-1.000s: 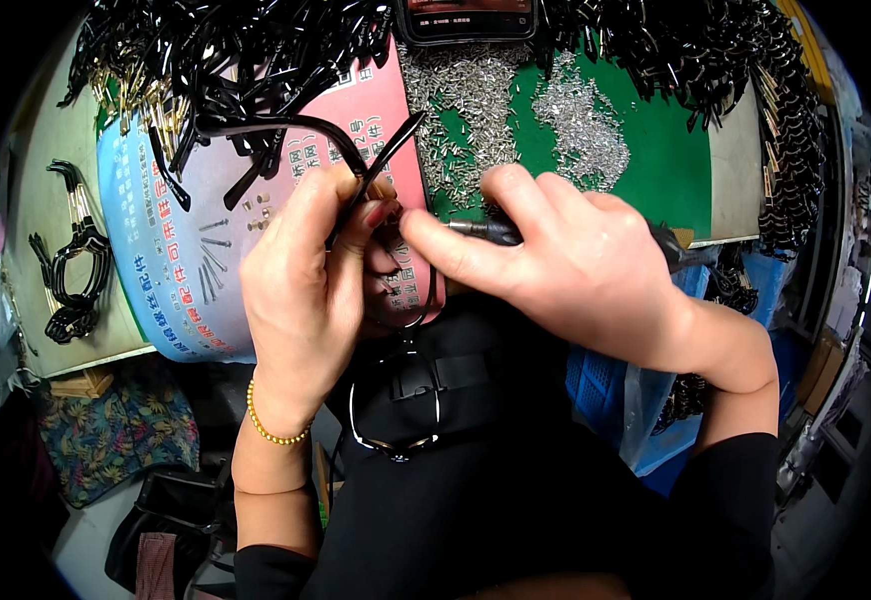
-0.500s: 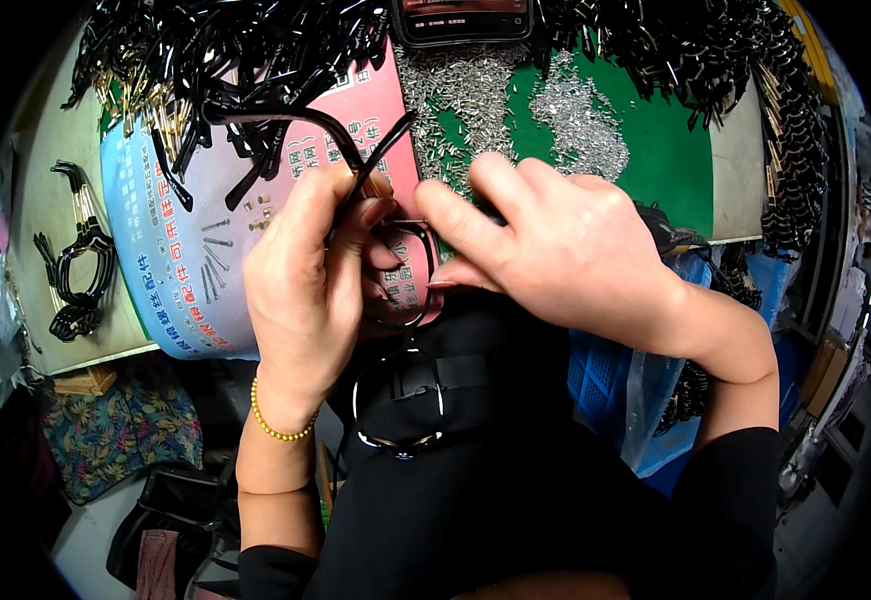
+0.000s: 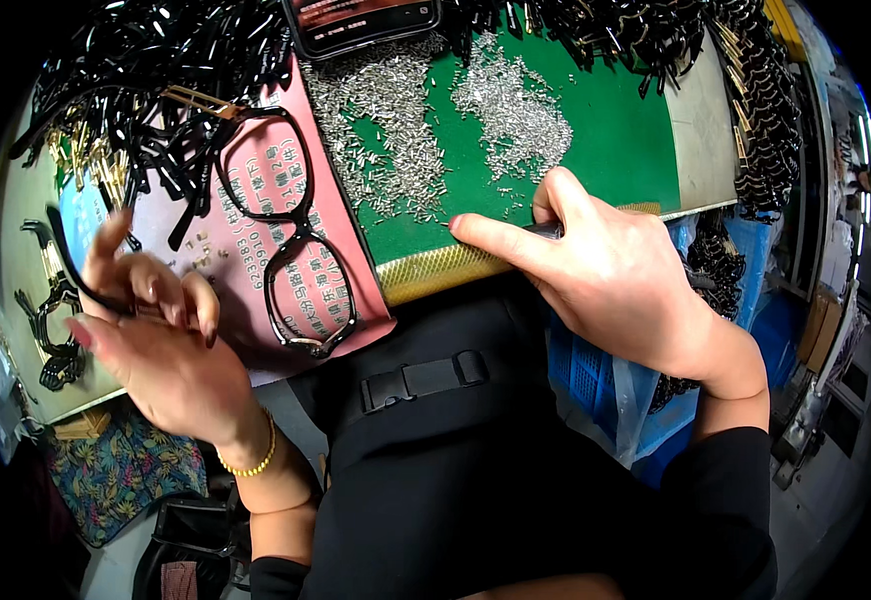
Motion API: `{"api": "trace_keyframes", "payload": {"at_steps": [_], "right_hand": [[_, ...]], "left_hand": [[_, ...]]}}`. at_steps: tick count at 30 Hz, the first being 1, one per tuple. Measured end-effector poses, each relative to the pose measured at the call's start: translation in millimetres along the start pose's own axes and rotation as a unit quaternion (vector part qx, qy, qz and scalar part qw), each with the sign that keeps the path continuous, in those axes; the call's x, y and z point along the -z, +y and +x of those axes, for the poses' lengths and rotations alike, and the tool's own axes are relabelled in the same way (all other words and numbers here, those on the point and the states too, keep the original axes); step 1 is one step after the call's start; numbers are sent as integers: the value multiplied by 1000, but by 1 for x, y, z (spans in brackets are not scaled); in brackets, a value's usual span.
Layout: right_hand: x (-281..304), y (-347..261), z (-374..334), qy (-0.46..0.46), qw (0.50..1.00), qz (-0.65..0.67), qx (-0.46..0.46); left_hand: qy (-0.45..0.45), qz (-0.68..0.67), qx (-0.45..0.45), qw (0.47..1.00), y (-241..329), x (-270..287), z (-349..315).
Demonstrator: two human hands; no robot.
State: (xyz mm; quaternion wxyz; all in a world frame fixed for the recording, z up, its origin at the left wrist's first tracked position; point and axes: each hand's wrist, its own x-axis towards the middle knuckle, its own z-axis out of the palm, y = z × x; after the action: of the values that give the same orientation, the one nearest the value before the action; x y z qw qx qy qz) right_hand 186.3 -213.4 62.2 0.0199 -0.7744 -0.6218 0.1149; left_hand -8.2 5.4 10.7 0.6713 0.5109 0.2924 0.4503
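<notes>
A black eyeglass frame (image 3: 304, 228) lies on the pink part of the printed sheet (image 3: 351, 270), one gold-hinged temple reaching back to the left. Just left of it, my left hand (image 3: 171, 340) is raised palm up with loosely curled fingers. A curved black temple (image 3: 78, 268) runs in between its thumb and fingers. My right hand (image 3: 606, 260) rests at the table's front edge, its index finger stretched toward the small silver screws (image 3: 391, 150). Under its curled fingers a dark handle (image 3: 546, 230) shows; the rest of that tool is hidden.
Heaps of black temples (image 3: 176, 50) line the back, with a phone (image 3: 366, 25) among them. A second pile of silver bits (image 3: 516, 110) lies on the green mat (image 3: 616, 130). A gold mesh strip (image 3: 446, 275) runs along the front edge. Bundled temples (image 3: 56, 340) lie far left.
The eyeglass frame has left my hands and now lies on the sheet. My left hand moved left and lower; my right hand moved right, off the frame. The view shifted.
</notes>
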Motion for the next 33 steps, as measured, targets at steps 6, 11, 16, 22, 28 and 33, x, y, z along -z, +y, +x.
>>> {"api": "trace_keyframes", "payload": {"at_steps": [6, 11, 16, 22, 28, 33], "right_hand": [[-2, -1, 3, 7, 1000, 11, -8], [-2, -3, 4, 10, 1000, 2, -7], [-3, -9, 5, -1, 999, -29, -25], [-1, -14, 10, -10, 999, -47, -20], [10, -30, 25, 24, 987, 150, 44], [-1, -34, 42, 1, 989, 85, 123]], "left_hand": [[32, 202, -157, 966, -10, 27, -34], [-103, 539, -192, 814, -9, 38, -42], [-166, 456, -330, 809, 9, 47, -63], [-271, 473, -303, 782, -2, 25, -78], [-232, 394, -255, 852, -14, 14, -55], [-263, 334, -211, 880, -8, 20, -48]]}}
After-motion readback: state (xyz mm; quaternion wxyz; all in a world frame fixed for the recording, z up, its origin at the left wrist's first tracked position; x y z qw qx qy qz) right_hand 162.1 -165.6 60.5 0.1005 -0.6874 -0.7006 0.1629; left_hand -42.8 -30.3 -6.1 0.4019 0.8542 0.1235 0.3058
